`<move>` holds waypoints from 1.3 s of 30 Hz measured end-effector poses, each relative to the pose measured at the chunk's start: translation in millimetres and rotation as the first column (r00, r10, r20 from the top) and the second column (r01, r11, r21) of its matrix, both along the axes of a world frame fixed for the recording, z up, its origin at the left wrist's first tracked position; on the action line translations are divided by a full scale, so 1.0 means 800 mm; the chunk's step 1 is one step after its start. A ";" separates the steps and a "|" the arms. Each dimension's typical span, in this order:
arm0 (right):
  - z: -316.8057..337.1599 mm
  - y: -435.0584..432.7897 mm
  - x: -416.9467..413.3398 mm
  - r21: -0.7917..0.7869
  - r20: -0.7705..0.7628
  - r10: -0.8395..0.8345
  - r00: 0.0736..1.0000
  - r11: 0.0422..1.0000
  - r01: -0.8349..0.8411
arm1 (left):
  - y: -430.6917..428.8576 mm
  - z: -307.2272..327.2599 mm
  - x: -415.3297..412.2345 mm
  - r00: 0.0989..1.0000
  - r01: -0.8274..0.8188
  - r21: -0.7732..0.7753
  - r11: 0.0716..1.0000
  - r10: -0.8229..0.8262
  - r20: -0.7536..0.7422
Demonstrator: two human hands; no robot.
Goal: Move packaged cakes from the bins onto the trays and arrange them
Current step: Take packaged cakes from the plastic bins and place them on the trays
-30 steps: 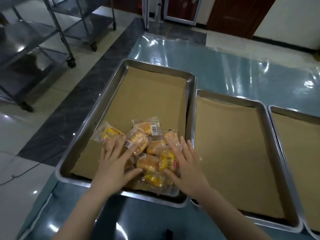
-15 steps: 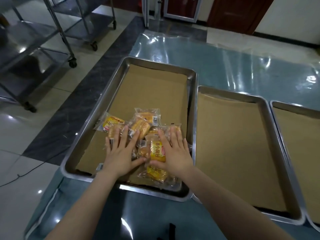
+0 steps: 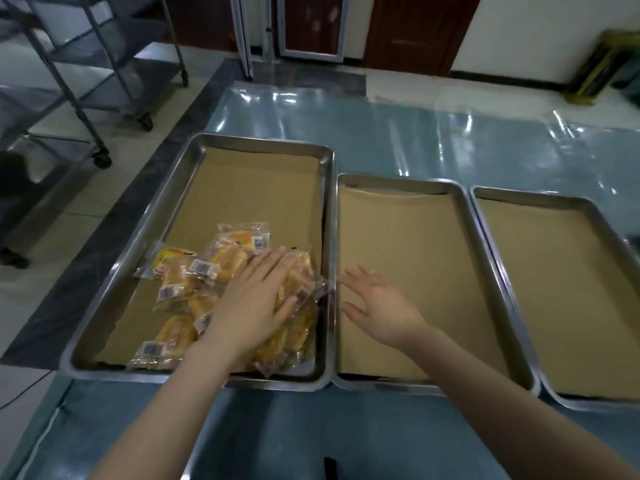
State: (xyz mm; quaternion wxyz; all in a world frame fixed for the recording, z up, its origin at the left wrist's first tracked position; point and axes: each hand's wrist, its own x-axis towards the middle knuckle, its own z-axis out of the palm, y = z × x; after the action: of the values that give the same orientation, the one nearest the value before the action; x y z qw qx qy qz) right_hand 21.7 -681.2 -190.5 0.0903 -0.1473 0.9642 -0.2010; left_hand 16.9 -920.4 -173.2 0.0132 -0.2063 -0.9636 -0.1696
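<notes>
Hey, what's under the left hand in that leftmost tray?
The left hand lies flat on a heap of packaged cakes in the left tray, lined with brown paper. Packets directly beneath the palm are covered, so their number cannot be told.

No print on the wrappers that I can read

The packaged cakes (image 3: 194,289) in the left tray (image 3: 173,192), centre-left of the frame, carry white barcode patches (image 3: 259,242) whose lines and digits are too blurred to make out. One yellow wrapper (image 3: 171,258) at the pile's left edge shows red lettering, smeared past reading. Whatever is printed under my left hand (image 3: 252,306) is hidden from me.
</notes>
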 end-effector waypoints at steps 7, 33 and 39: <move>0.043 0.141 0.048 -0.032 -0.065 -0.107 0.992 0.994 0.105 | 0.143 0.024 0.033 0.988 0.139 -0.114 0.984 -0.145 -0.051; 0.253 0.617 0.167 0.277 -0.422 -0.114 0.899 0.928 0.248 | 0.598 0.217 0.085 0.921 0.251 -0.032 0.967 -0.249 -0.298; 0.257 0.782 0.169 0.203 -0.395 -0.206 0.895 0.931 0.303 | 0.720 0.212 0.074 0.929 0.279 0.002 0.960 -0.270 -0.252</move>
State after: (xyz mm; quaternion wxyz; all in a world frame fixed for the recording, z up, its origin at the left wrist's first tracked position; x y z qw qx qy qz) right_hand 156.5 -55.5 15.0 -0.1005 -0.0407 0.9927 -0.0520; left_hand 75.9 -344.6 -3.4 0.1140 -0.3583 -0.9126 -0.1605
